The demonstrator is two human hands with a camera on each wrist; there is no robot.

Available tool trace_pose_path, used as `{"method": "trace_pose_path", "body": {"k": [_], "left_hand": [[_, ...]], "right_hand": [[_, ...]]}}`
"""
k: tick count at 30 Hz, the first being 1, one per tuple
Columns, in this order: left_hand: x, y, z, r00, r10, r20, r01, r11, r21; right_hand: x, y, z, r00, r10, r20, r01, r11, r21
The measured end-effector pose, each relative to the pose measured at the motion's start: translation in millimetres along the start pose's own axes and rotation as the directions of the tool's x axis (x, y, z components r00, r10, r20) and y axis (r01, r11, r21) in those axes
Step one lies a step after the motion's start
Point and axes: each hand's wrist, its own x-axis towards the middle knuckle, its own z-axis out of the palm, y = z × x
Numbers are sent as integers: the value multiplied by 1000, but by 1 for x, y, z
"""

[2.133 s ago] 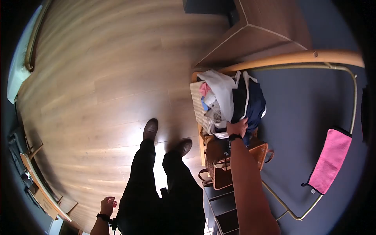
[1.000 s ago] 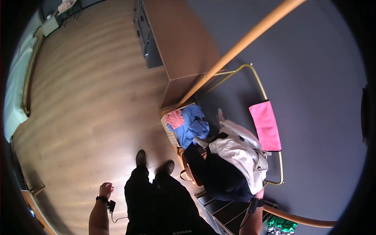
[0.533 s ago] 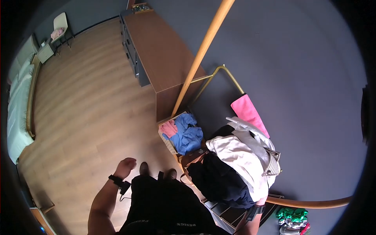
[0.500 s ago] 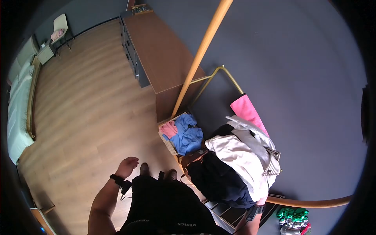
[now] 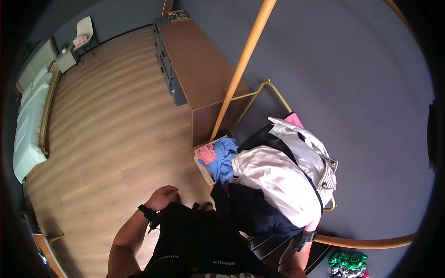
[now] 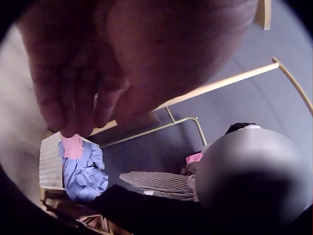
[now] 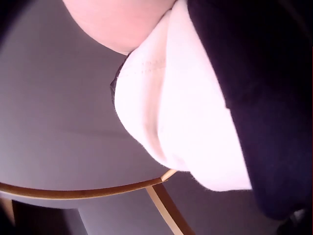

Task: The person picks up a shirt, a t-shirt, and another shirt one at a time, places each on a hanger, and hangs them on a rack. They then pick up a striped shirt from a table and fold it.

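In the head view my right hand (image 5: pixel 313 225), mostly covered by cloth, holds up a large bundle of clothes. A white garment (image 5: pixel 273 178) spreads across its front, a dark navy garment (image 5: pixel 257 211) hangs below, and a striped piece (image 5: pixel 328 178) sticks out at the right. The right wrist view shows the white cloth (image 7: pixel 195 122) against the hand; the fingers are hidden. My left hand (image 5: pixel 161 198) hangs before my body with loosely bent fingers, holding nothing. Beyond the bundle a woven basket (image 5: pixel 204 174) contains a blue garment (image 5: pixel 223 160) and a pink cloth (image 5: pixel 205 153).
A slanting wooden pole (image 5: pixel 245 58) and gold rail (image 5: pixel 281 98) stand behind the basket, with a pink towel (image 5: pixel 294 120) partly hidden by the clothes. A brown-topped cabinet (image 5: pixel 199 55) lies beyond. Shiny green things (image 5: pixel 348 262) are at lower right, a bed (image 5: pixel 33 123) far left.
My right hand has lifted the clothes out of the basket and brought them rightward, uncovering the blue garment and pink cloth. My left hand has come up and forward. The head view has tilted up.
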Motion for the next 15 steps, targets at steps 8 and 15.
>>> {"method": "trace_pose_path", "body": {"k": [8, 15], "left_hand": [[-32, 21, 26, 1000, -18, -3, 18, 1000, -23], [-40, 26, 29, 1000, -7, 1, 7, 988, -153]], "right_hand": [[41, 17, 8, 953, 233, 193, -273, 937, 219], [54, 35, 42, 923, 290, 252, -325, 939, 112]]}}
